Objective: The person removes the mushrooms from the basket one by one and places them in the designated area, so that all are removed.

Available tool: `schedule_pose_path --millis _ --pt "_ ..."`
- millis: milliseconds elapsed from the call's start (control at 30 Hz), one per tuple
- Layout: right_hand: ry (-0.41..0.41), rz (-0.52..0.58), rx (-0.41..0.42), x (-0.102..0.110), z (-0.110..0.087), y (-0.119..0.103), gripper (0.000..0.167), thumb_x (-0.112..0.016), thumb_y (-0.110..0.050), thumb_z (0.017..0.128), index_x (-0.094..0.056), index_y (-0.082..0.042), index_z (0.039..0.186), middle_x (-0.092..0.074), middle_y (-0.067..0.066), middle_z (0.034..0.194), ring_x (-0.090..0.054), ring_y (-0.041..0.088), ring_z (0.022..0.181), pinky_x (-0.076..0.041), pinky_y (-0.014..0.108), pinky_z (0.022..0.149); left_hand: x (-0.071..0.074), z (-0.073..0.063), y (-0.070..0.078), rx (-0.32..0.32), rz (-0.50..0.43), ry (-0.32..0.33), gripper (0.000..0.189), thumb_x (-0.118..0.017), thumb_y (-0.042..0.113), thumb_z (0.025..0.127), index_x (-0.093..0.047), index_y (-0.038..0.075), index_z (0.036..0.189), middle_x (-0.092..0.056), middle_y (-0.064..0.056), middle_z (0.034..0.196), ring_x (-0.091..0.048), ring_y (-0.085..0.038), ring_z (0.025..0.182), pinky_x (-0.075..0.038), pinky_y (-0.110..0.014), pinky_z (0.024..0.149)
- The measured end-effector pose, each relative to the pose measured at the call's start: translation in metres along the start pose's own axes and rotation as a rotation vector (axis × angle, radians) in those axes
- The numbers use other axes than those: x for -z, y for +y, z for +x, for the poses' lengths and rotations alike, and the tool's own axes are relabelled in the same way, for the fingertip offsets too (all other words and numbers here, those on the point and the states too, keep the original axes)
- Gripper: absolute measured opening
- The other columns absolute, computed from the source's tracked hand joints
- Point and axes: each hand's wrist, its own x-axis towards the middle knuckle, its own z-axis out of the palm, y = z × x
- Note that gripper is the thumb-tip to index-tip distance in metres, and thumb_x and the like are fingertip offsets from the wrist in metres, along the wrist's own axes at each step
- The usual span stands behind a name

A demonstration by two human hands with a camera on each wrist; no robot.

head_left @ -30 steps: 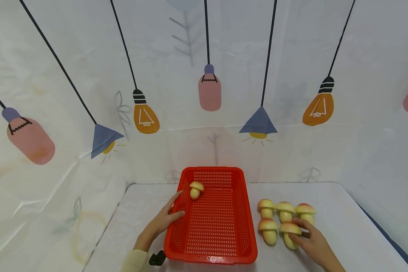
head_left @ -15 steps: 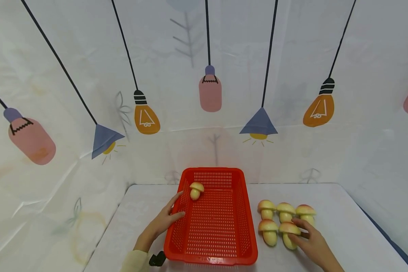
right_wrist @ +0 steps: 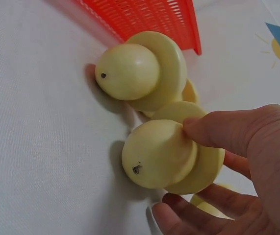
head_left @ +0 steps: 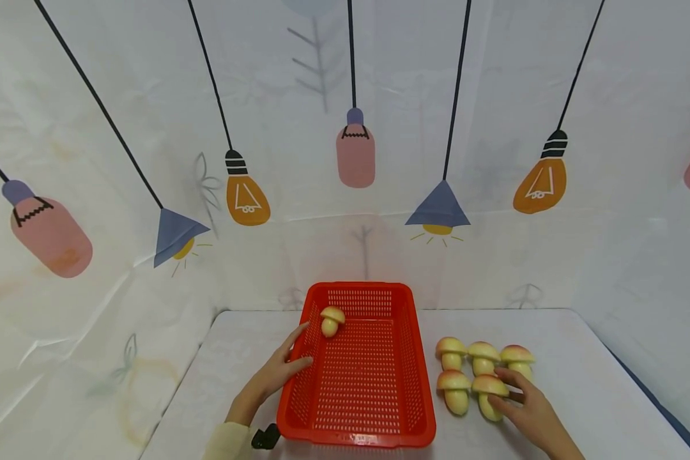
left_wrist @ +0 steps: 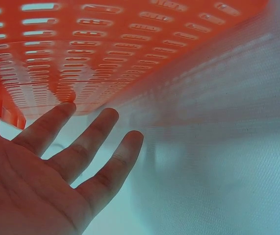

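Note:
My right hand [head_left: 529,409] pinches a toy mushroom [right_wrist: 159,154] with a yellow stalk and reddish-yellow cap, thumb on one side and fingers on the other. It is the front-row mushroom closest to that hand, low over the white table. Beside it lies another toy mushroom [head_left: 455,391], and three more [head_left: 483,356] form a row behind. My left hand [head_left: 278,367] rests at the left side of a red plastic basket [head_left: 359,441], thumb and index finger over its rim. In the left wrist view its other fingers [left_wrist: 108,164] extend straight along the outside wall. One toy mushroom [head_left: 331,321] lies inside the basket, back left.
The white table [head_left: 575,358] carries everything and ends at a printed backdrop [head_left: 391,255] with drawn lamps. A small black object [head_left: 266,437] shows by the left wrist, near the basket's front left corner. The basket's right wall stands close to the mushroom rows.
The pinched mushroom has shifted very slightly to the left, its stalk turning a little. The left hand, basket and other mushrooms have stayed where they were.

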Motion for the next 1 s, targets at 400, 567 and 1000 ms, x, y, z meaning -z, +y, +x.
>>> schedule_pose_path --millis 400,567,1000 --pt "0.029 -0.009 -0.017 0.02 -0.011 -0.019 0.076 -0.073 -0.038 0.095 -0.041 0.004 0.149 -0.044 0.034 0.15 -0.053 0.053 0.13 -0.06 0.039 0.084 -0.002 0.002 0.002 -0.005 0.003 -0.002 0.077 -0.06 0.024 0.103 -0.016 0.03 0.166 -0.04 -0.03 0.155 -0.065 -0.035 0.118 -0.058 -0.047 0.092" --pt "0.121 -0.044 0.05 0.027 -0.013 -0.034 0.07 -0.073 -0.038 0.096 -0.045 0.001 0.148 -0.049 0.028 0.149 -0.054 0.049 0.128 -0.059 0.034 0.085 -0.002 0.002 0.001 -0.008 0.002 -0.005 0.077 -0.06 0.023 0.104 -0.015 0.03 0.166 -0.041 -0.031 0.153 -0.065 -0.037 0.117 -0.059 -0.047 0.092" --pt "0.24 0.197 0.296 -0.005 -0.006 -0.094 0.053 -0.076 -0.016 0.094 -0.054 -0.003 0.14 -0.062 -0.005 0.128 -0.056 -0.013 0.108 -0.053 0.013 0.083 -0.002 0.0 0.001 0.001 -0.006 0.0 0.077 -0.06 0.024 0.104 -0.015 0.031 0.166 -0.043 -0.031 0.152 -0.066 -0.033 0.114 -0.059 -0.046 0.091"
